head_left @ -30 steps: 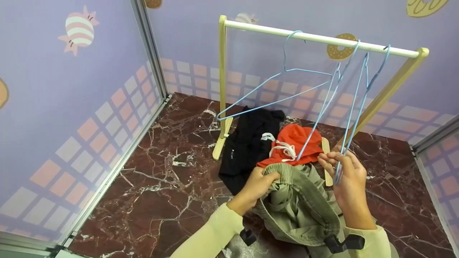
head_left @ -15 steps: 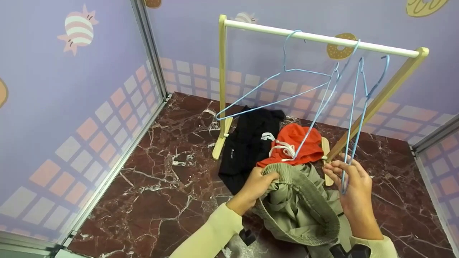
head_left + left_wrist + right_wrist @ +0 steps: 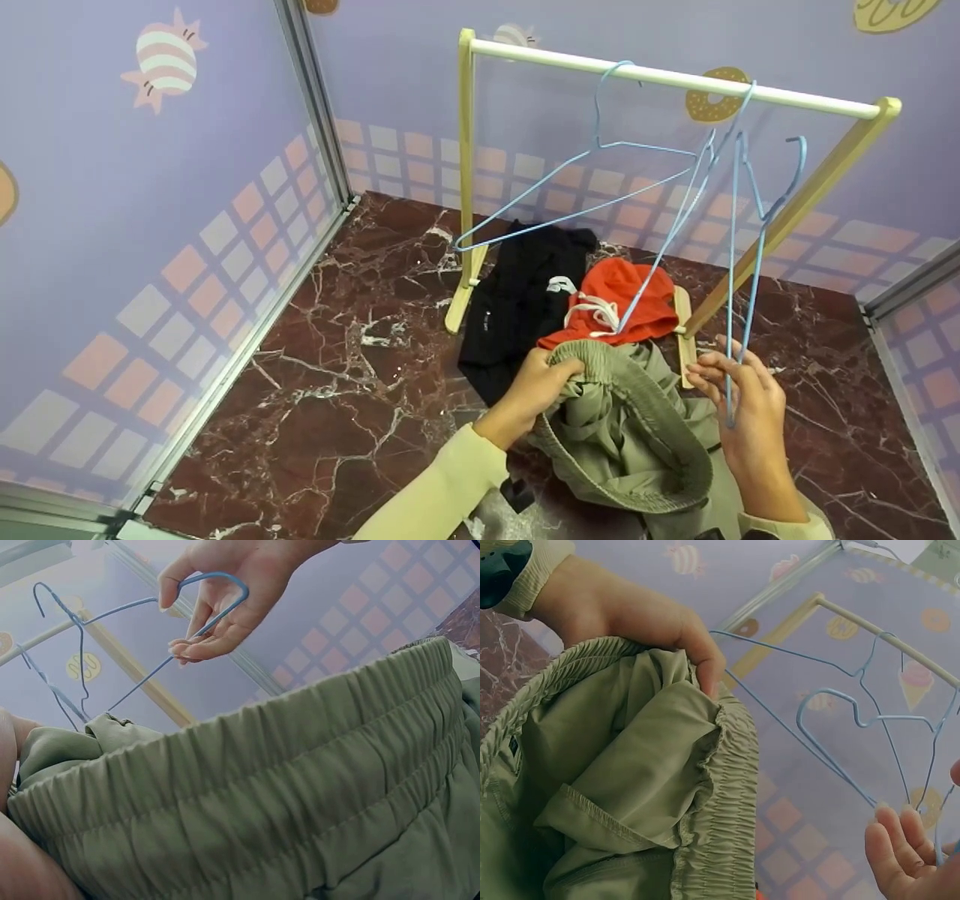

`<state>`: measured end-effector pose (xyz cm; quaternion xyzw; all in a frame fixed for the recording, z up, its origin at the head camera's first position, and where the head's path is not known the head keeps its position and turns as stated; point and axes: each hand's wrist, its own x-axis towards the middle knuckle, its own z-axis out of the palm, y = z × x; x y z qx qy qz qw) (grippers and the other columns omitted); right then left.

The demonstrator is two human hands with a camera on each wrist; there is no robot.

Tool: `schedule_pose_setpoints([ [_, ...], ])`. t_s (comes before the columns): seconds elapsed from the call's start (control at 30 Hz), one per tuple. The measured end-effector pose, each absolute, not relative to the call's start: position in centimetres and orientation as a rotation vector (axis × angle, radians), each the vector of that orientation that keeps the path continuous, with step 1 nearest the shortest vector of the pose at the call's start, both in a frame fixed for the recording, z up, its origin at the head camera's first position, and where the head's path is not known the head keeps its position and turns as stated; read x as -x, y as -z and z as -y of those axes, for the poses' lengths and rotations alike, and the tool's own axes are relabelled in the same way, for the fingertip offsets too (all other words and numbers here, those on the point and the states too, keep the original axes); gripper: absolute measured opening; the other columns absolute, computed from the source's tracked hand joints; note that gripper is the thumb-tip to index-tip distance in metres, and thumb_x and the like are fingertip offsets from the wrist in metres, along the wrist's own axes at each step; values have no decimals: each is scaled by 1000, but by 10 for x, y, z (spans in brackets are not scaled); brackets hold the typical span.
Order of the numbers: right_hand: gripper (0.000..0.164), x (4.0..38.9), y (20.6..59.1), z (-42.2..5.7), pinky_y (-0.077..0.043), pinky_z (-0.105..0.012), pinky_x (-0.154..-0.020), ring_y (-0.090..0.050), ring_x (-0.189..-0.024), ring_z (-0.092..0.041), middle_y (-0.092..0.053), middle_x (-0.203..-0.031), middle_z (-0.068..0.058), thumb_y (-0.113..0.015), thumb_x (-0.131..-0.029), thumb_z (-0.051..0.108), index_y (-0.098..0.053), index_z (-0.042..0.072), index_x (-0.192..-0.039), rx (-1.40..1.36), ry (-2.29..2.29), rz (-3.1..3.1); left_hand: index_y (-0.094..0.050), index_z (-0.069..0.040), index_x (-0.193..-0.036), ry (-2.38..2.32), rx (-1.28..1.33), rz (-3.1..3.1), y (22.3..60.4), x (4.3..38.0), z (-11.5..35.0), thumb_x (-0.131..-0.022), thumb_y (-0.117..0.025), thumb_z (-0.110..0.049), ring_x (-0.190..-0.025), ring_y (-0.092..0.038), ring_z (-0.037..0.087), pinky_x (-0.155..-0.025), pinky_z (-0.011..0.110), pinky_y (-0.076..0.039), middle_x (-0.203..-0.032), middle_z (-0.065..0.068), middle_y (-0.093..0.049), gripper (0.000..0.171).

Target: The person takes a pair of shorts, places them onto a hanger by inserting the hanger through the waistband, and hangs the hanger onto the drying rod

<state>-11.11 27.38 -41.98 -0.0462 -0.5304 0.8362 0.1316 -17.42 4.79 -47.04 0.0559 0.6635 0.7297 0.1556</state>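
Olive-green pants (image 3: 679,442) with a gathered elastic waistband (image 3: 285,757) spread open toward me. My left hand (image 3: 534,386) pinches the waistband's upper left edge, thumb on the outside. A light-blue wire hanger (image 3: 757,270) stands upright, pinched near its lower end by the fingers of my right hand (image 3: 750,412). Its hook points up and is off the rail. In the left wrist view the right hand (image 3: 244,596) holds one rounded corner of the hanger. Pants and hanger are apart. Where the pants' legs end is hidden.
A wooden rack with a white rail (image 3: 540,58) stands ahead, with two more blue hangers (image 3: 540,178) on it. Black clothing (image 3: 517,300) and a red garment (image 3: 630,292) with white cord lie beneath, on dark red marble-patterned floor (image 3: 322,427). Walls enclose the space.
The hanger's hook has come off the rail. My right hand has moved down and slightly right with the hanger. The left hand and the pants have stayed put.
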Motion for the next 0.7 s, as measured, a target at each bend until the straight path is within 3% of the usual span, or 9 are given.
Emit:
schedule_pose_setpoints([
  [0.27,37,110,440,-285,-53,-28,-68,-62,-80,-17,-60,-92,-6,-39,-97,10,-37,-3,-132,138,-2362,1657,-53,-17,-64,-2099,-173,-1909,471,175,-50,-76,-59,-13,-54,-39,9,-55,23,-35,-58,-8,-41,14],
  [0.43,36,103,438,-279,-48,-25,-56,-58,-65,-15,-55,-80,-3,-36,-98,12,-39,-2,-130,86,-2340,1686,-50,-17,-59,-2086,-151,-1908,469,173,-49,-77,-60,-14,-49,-36,8,-50,23,-33,-53,-9,-39,21],
  [0.53,32,99,436,-276,-29,-26,-40,-45,-50,-14,-51,-74,-2,-29,-98,9,-40,-2,-127,-2,-2376,1659,-47,-17,-56,-2082,-135,-1901,467,172,-48,-78,-60,-15,-46,-35,8,-47,23,-32,-51,-9,-38,25],
  [0.63,32,97,437,-274,-10,-29,-38,-24,-43,-15,-47,-70,0,-22,-98,5,-39,-2,-124,-114,-2401,1653,-45,-17,-54,-2084,-123,-1890,466,172,-48,-78,-60,-15,-43,-32,8,-44,24,-30,-49,-10,-36,29],
  [0.7,31,97,439,-274,-3,-29,-38,-14,-44,-16,-46,-69,2,-22,-99,6,-38,-2,-124,-155,-2407,1658,-45,-17,-54,-2094,-116,-1880,467,172,-48,-78,-61,-15,-43,-32,8,-44,23,-30,-49,-10,-36,28],
])
